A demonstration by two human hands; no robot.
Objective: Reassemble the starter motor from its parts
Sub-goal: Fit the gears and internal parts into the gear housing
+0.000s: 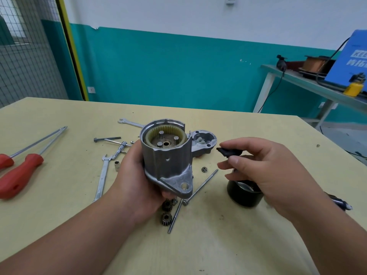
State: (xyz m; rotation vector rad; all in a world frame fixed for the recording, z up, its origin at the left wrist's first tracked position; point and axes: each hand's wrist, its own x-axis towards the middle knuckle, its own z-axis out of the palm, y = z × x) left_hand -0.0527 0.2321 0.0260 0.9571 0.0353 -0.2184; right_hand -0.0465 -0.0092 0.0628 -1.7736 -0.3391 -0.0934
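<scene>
Left grip (133, 175) clasps heavy-looking rigid housing (168, 161) round its barrel; right grip (268, 167) pinches small black plug (228, 151), probably soft rubber.

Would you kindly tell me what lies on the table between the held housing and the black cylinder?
Head view: a small nut and a long bolt lie there.

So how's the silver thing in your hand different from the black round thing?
The silver housing is pale metal; the black can is dark. The housing is held up by the left hand; the can stands on the table, partly behind the right hand. The housing shows a toothed ring and three pins inside; the can's inside is mostly hidden. Both are round and open-topped.
</scene>
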